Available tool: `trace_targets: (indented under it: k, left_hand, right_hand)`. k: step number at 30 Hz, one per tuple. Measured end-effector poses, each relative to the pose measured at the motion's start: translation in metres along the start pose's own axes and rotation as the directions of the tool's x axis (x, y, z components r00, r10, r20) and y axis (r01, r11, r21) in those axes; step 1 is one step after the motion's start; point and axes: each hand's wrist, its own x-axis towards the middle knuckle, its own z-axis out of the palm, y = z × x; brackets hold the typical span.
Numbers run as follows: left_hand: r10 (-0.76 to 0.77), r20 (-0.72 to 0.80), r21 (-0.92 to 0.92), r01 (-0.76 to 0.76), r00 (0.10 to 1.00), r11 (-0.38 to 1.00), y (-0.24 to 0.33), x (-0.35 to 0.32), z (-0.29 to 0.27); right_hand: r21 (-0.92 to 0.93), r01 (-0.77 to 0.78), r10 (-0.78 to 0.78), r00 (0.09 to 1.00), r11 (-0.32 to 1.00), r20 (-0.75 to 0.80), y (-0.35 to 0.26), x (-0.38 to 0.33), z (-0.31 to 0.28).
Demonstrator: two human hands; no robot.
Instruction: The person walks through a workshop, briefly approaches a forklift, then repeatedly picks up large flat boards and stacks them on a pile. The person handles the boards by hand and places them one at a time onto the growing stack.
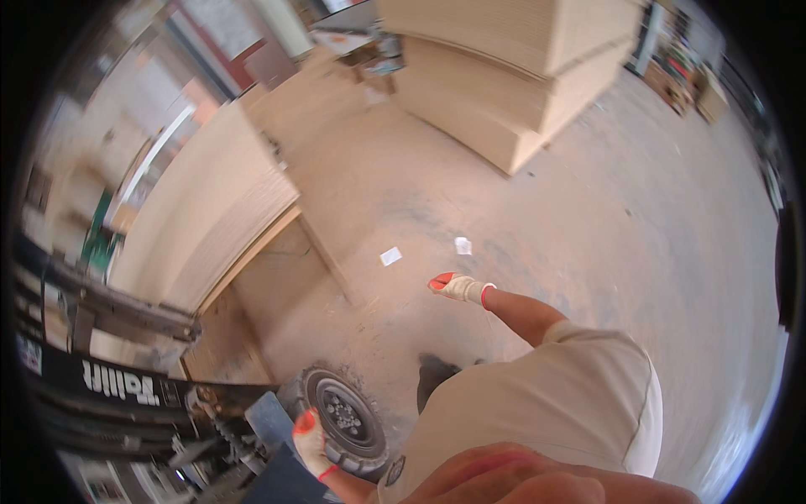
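My right hand [460,286], in a cream work glove with orange-red coating, is held out over the concrete floor. Its fingers are curled together and nothing shows in them. Past it, two pieces of white paper [390,256] lie on the floor. Lower left, my left hand [312,443] wears a matching glove. It appears in front of a forklift's black wheel [342,413] and beside a blue metal plate [270,420]; whether it touches either is unclear. Its fingers are partly hidden and blurred.
The forklift's black mast [134,386] fills the lower left. A stack of pale boards [210,202] rests at its front, above a wooden support [323,252]. Taller board stacks [470,109] stand ahead. Cardboard boxes [672,88] sit at the far right.
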Motion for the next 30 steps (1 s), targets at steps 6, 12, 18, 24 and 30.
trace_targets:
  k: [6,12,18,24,30]
  left_hand:
    - [0.379,-0.216,-0.561,-0.432,0.9,0.706,0.112,0.148,0.068]
    - [0.463,-0.472,-0.271,-0.624,0.75,0.733,0.287,0.28,0.153]
    - [0.601,-0.644,0.226,-0.632,0.474,0.741,0.389,0.353,0.197]
    - [0.463,-0.735,0.307,-0.366,0.496,0.879,0.428,0.395,0.242]
    - [0.1,-0.793,0.297,0.238,0.601,0.925,0.457,0.402,0.236]
  right_hand:
    - [-0.329,0.124,-0.092,0.99,0.936,0.11,-0.012,0.16,-0.076]
    - [-0.589,-0.326,0.292,0.944,0.74,-0.155,0.116,0.204,-0.225]
    - [-0.219,-0.736,0.715,0.676,0.64,-0.18,0.159,0.174,-0.265]
    - [-0.461,-0.621,0.714,0.699,0.634,0.038,0.146,0.37,-0.316]
    - [-0.628,-0.296,0.429,0.901,0.719,0.067,0.061,0.818,-0.454]
